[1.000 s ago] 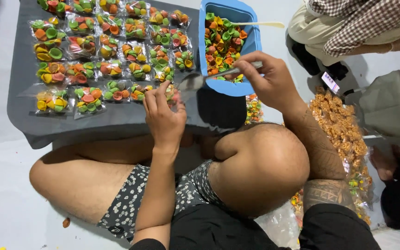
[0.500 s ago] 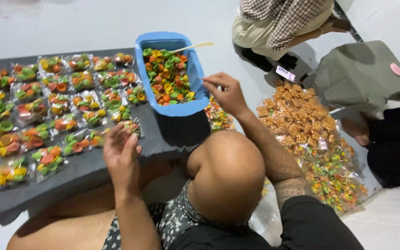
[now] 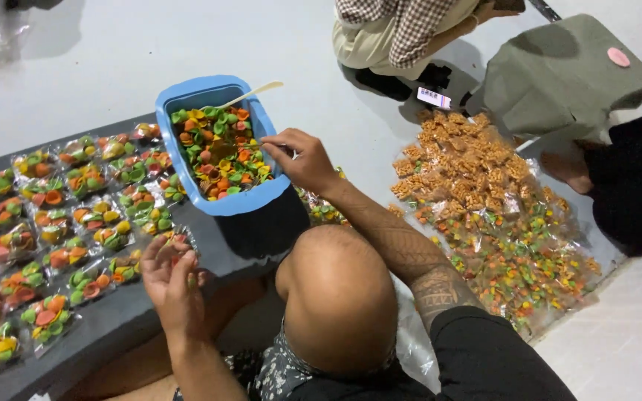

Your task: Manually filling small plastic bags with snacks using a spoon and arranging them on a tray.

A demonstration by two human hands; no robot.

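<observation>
My right hand (image 3: 302, 160) reaches over the right rim of a blue tub (image 3: 209, 205) full of orange, green and yellow shell-shaped snacks. Its fingers are pinched on the handle of a metal spoon (image 3: 223, 152) whose bowl lies among the snacks. My left hand (image 3: 169, 278) hovers over the near edge of a grey board (image 3: 113, 327). Its fingers curl around a small clear bag (image 3: 181, 243) holding a few of the same snacks. A pale spoon (image 3: 250, 93) rests in the tub's far corner.
Rows of filled snack packets (image 3: 53, 215) cover the board. Packets of orange snacks (image 3: 469, 178) and mixed ones (image 3: 529, 275) lie on the floor at right. My bent knee (image 3: 339, 297) is below the tub. A person in a checked shirt (image 3: 403, 26) crouches behind, beside a grey-green bag (image 3: 566, 74).
My right hand has moved the spoon from over the tub's near edge down into the snacks. My left hand has drawn the small bag back toward the board's near edge. The view has swung right.
</observation>
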